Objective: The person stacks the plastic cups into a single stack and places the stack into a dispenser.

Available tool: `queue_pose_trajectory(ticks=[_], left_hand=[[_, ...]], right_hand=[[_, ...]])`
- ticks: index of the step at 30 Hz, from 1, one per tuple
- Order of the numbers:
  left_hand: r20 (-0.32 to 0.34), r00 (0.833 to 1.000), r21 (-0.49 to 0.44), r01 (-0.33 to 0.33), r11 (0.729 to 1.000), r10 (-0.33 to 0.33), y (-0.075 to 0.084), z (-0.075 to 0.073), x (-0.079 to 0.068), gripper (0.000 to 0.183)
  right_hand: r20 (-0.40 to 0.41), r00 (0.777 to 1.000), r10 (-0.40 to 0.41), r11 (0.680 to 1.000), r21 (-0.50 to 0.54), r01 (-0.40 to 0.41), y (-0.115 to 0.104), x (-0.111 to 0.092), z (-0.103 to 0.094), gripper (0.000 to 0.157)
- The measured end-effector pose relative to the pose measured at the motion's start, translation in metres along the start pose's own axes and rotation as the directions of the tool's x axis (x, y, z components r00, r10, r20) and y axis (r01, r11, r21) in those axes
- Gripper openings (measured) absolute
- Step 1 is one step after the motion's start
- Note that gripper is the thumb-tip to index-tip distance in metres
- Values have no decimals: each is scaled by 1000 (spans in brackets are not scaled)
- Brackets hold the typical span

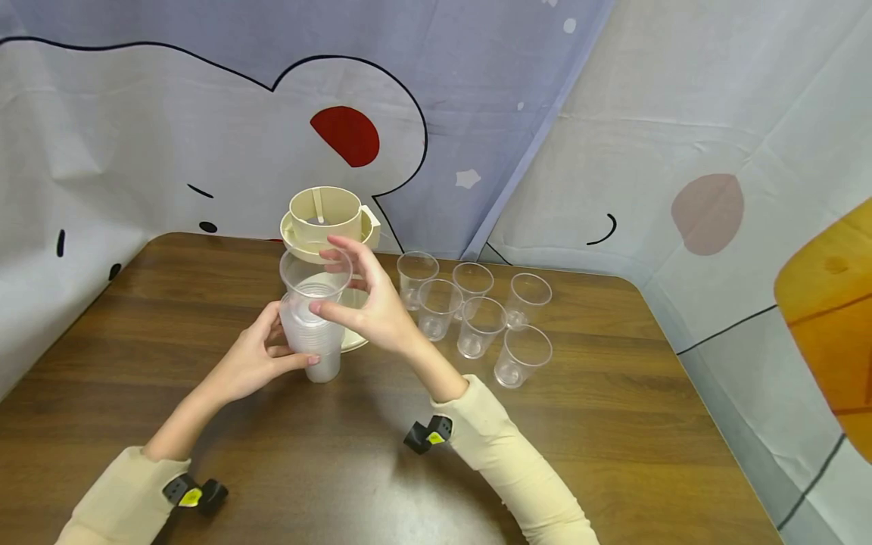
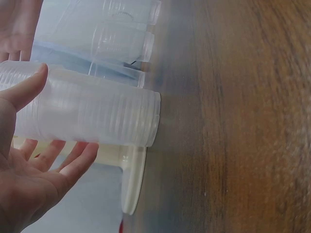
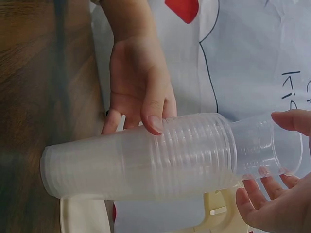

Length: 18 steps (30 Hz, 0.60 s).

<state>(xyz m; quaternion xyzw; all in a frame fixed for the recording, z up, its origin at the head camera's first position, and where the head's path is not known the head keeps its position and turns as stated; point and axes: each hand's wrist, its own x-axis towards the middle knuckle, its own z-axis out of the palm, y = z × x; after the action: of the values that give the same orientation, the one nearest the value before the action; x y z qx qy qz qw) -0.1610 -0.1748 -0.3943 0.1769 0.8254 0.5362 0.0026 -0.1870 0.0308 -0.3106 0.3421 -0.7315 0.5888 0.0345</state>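
Note:
A tall stack of clear plastic cups stands upright at the table's middle left. My left hand grips it from the left, thumb across the near side and fingers behind, as the left wrist view also shows. At the top, my right hand holds the uppermost cup between thumb and fingers. That cup sticks well up out of the stack, its lower end still inside the cup beneath.
Several single clear cups stand upright in a cluster to the right. Behind the stack is a cream plastic appliance with a round, open top and a base. A printed cloth hangs behind the wooden table.

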Motion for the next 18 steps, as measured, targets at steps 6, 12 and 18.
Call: queue_pose_trajectory(ticks=[6,12,18], left_hand=[[5,1000,0,3,1000,-3,0,0,0,72],[5,1000,-5,-1,1000,1,0,0,0,72],[1,1000,-4,-11,1000,11,-1,0,0,73]], right_hand=[[5,1000,16,1000,-6,-16,4,-1,1,71],[12,999,32,999,-8,-32,7,-1,3,71],[25,997,72,997,-14,-72,8,-1,4,72]])
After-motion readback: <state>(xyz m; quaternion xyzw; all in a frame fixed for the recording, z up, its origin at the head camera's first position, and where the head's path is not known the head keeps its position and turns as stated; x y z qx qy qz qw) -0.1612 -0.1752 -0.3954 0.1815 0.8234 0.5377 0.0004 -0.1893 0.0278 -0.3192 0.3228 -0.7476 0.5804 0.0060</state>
